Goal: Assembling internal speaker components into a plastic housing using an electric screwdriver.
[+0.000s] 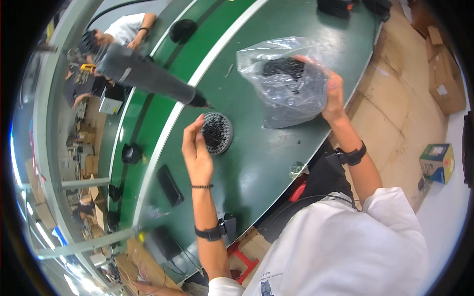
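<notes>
My left hand grips the left edge of a round grey dish, fingers and thumb at its rim. Small black pieces, which look like screws, are heaped in the dish; a ring of small holes or pockets shows around them. With my right hand I hold a clear plastic bag by its right side, the fingers partly behind the film. A clump of small black pieces shows inside the bag. The bag is tilted above the green table, right of the dish.
A dark power screwdriver hangs over the dish, its tip close to the rim. On the green table lie a black phone-like object and a small metal piece. A conveyor belt runs along the far side, where another person works.
</notes>
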`<state>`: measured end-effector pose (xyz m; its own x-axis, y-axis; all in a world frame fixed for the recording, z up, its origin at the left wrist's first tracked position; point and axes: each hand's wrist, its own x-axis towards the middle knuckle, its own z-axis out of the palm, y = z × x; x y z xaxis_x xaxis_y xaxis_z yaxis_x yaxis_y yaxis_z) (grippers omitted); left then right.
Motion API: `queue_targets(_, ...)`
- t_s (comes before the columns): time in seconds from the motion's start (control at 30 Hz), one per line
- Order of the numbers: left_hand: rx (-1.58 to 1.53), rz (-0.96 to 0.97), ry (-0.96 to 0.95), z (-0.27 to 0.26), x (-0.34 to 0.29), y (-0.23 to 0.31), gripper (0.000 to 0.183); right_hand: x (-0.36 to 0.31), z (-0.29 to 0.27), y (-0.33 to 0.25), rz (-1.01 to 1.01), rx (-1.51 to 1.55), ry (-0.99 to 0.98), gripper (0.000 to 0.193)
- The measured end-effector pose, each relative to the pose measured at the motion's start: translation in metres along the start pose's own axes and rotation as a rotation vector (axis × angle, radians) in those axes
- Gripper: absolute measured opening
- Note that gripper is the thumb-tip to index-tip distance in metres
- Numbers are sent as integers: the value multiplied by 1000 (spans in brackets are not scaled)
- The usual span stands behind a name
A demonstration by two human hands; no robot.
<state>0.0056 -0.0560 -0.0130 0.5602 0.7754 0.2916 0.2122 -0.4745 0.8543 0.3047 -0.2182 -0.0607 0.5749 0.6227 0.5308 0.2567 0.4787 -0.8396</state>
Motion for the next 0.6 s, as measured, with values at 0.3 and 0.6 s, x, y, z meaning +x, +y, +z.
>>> queue_targets(0.3, 287, 92, -303, 100, -67, 89, 31, -1, -1, -3, 3, -26, -26, 97)
queue_targets(0.6, 295, 127, -427, 122, -67, 69, 10, -6, 3, -8, -49, -29, 50, 88)
